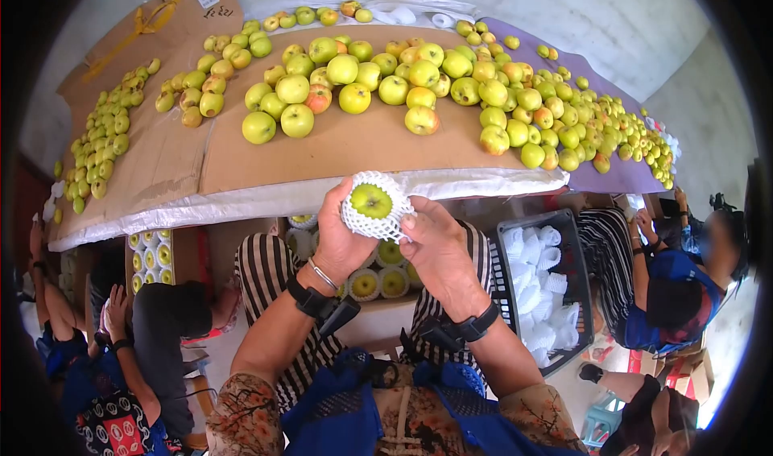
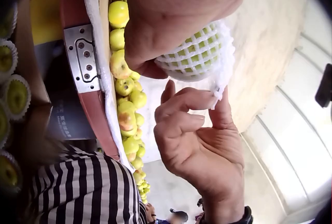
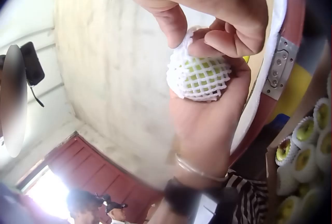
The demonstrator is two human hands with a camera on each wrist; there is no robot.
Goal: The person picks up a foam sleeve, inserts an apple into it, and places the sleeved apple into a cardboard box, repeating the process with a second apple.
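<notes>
A green apple (image 1: 371, 201) sits inside a white foam net sleeve (image 1: 369, 227), held above my lap near the table's front edge. My left hand (image 1: 341, 235) grips the sleeved apple from the left side. With thumb and fingertips, my right hand (image 1: 441, 251) pinches the sleeve's rim at its right. In the left wrist view the net (image 2: 194, 58) stretches around the fruit, and the right hand's fingers hold its edge. The right wrist view shows the netted apple (image 3: 205, 79) lying against the left palm.
Loose apples (image 1: 342, 70) spread over the cardboard-covered table (image 1: 266, 162). A black crate (image 1: 580, 295) of white foam sleeves (image 1: 539, 287) stands right of my knees. Below the table edge are boxes of sleeved apples (image 1: 364, 284). Other people sit at left and right (image 1: 672, 295).
</notes>
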